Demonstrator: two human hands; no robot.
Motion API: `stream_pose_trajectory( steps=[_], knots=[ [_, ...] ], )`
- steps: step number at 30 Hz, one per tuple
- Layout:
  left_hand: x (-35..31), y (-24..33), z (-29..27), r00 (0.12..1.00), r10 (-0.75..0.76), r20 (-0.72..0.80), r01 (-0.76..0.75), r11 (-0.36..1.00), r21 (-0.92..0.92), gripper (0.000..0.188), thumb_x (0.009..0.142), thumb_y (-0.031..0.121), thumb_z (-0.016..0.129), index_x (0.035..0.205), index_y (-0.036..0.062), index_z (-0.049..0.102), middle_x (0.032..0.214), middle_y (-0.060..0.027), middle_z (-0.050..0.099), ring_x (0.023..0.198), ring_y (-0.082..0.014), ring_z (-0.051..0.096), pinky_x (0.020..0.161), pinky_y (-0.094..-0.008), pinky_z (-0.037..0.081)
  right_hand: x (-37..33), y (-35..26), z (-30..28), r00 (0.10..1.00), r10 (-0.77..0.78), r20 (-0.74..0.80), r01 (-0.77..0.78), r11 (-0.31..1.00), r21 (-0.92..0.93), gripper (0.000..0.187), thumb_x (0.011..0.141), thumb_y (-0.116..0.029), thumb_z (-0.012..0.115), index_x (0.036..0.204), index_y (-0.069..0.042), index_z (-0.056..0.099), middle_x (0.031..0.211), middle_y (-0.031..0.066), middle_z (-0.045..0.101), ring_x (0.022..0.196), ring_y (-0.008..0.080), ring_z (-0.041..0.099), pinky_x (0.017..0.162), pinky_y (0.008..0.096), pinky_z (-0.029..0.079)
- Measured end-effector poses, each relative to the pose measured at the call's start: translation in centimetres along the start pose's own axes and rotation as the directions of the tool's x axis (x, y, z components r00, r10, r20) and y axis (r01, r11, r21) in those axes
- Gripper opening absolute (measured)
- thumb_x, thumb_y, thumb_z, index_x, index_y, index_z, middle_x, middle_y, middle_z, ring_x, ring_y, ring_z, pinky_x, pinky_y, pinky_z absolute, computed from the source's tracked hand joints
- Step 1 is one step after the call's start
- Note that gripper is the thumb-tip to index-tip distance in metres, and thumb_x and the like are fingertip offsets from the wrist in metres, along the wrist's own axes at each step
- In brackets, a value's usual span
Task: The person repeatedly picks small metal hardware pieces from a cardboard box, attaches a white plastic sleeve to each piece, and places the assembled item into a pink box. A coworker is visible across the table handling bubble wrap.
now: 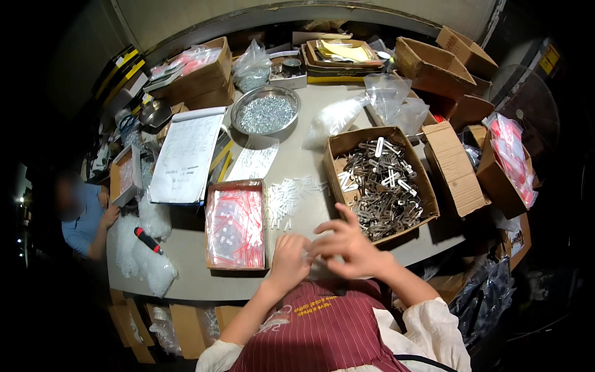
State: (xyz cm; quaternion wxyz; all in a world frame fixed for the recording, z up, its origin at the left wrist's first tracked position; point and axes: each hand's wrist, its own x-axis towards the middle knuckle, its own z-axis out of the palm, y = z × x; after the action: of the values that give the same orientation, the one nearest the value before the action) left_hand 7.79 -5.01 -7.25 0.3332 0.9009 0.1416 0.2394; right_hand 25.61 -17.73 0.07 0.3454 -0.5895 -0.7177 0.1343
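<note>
Many slim white pieces (285,199), loosely heaped, near left hand (289,258).

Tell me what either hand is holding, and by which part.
That cannot be told: the left hand is curled, with the right hand close beside it, and anything between their fingers is hidden or too small.

- I have 2 hands: 1 left hand (290,257), 1 right hand (348,245)
- 1 shallow box (266,223) near me
- 1 carton of metal clips (424,186), right
- 1 metal bowl (297,108) of small bits, far
- 1 red-and-black tool (149,240), left
- White strips (288,198): too many for me to count
</note>
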Motion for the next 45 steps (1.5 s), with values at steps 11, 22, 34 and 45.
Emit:
stream_pose_trajectory(
  steps=[11,22,34,45],
  knots=[
    [-1.9,-0.2,1.1,0.968,-0.246,0.046,0.251,0.950,-0.185,0.017,0.080,0.012,0.077,0.091,0.0058,0.065,0.090,-0.0107,0.068,0.093,-0.0355,0.063,0.086,-0.0446,0.047,3.9,22.0,-1.6,0.833,0.538,-0.131,-0.482,0.588,-0.649,0.021,0.083,-0.017,0.063,0.094,-0.005,0.075,0.093,0.0174,0.073,0.087,0.0346,0.074,0.073,0.0441,0.059],
    [-4.1,-0.1,1.4,0.887,-0.461,0.018,0.453,0.863,-0.224,0.018,0.085,0.013,0.075,0.096,0.0038,0.064,0.095,-0.0127,0.068,0.095,-0.0346,0.065,0.084,-0.0430,0.050,3.8,20.5,-3.2,0.720,0.683,-0.123,-0.674,0.646,-0.358,0.024,0.077,-0.027,0.068,0.096,-0.017,0.079,0.099,0.0152,0.075,0.096,0.0356,0.071,0.083,0.0458,0.056],
    [-4.4,-0.9,2.1,0.900,-0.428,-0.086,0.392,0.879,-0.270,0.022,0.088,0.013,0.075,0.102,0.0026,0.062,0.092,-0.0089,0.069,0.089,-0.0190,0.067,0.081,-0.0330,0.052,3.0,23.6,-1.2,0.904,0.321,-0.284,-0.422,0.776,-0.468,0.011,0.076,-0.024,0.069,0.080,-0.014,0.072,0.087,0.0054,0.068,0.095,0.0284,0.061,0.089,0.0443,0.043],
    [-3.7,-0.1,1.9,0.896,-0.444,-0.003,0.421,0.852,-0.311,0.020,0.086,0.011,0.074,0.100,0.0030,0.063,0.097,-0.0125,0.069,0.097,-0.0314,0.067,0.086,-0.0401,0.051,2.4,23.8,-1.7,0.912,0.255,-0.322,-0.409,0.641,-0.650,0.023,0.078,-0.027,0.070,0.091,-0.008,0.076,0.085,0.0107,0.071,0.091,0.0291,0.063,0.090,0.0429,0.045]
  ],
)
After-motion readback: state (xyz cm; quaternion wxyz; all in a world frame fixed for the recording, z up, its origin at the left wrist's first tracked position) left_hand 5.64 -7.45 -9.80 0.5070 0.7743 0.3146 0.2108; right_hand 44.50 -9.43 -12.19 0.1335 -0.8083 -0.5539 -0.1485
